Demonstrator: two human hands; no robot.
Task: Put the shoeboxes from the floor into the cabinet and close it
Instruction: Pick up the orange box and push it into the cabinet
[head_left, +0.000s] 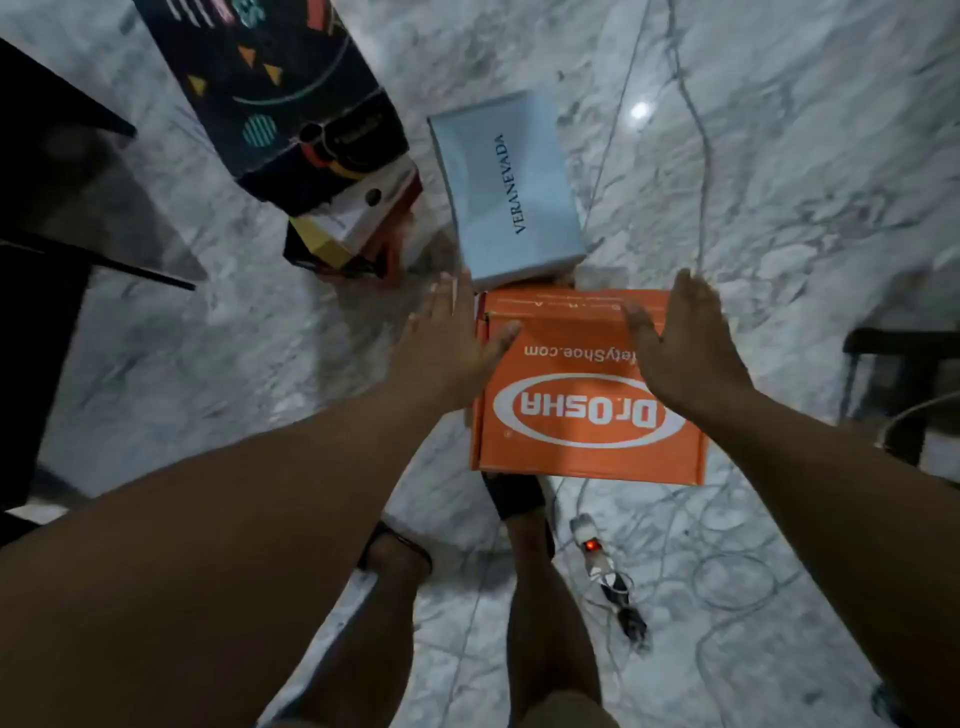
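head view: marble floor (779, 156)
left hand (447, 348): fingers spread, empty, at left edge of orange box (587, 395)
right hand (685, 343): spread flat, empty, over box's right side
white box (509, 187): just beyond both hands
dark box stack (291, 104): beyond left hand

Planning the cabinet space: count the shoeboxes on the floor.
At least 4: orange box under both hands, light blue box beyond it, dark patterned box topping a left stack with a white-and-red box; more may hide beneath.
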